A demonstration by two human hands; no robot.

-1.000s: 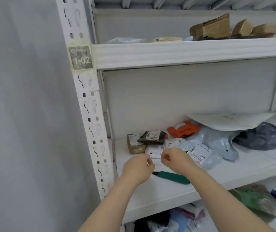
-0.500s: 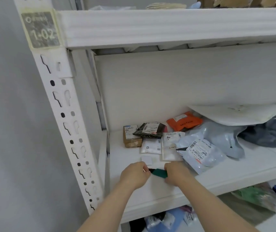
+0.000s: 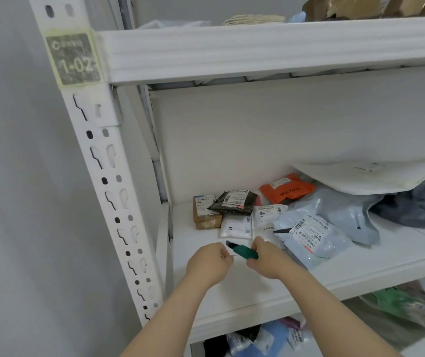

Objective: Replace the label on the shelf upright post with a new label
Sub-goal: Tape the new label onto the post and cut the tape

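While my right hand (image 3: 265, 258) grips one green knife (image 3: 244, 253), my left hand (image 3: 210, 261) beside it pinches one small white slip (image 3: 229, 251).

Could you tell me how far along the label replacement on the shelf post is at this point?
Nothing on the post itself looks done: the old label reading 1-02 is on the upright post, worn and yellow-edged. In hand: the right hand grips a green utility knife over the shelf, and the left hand pinches a small white piece, possibly the new label. Left: removing the old label and sticking on the new one.
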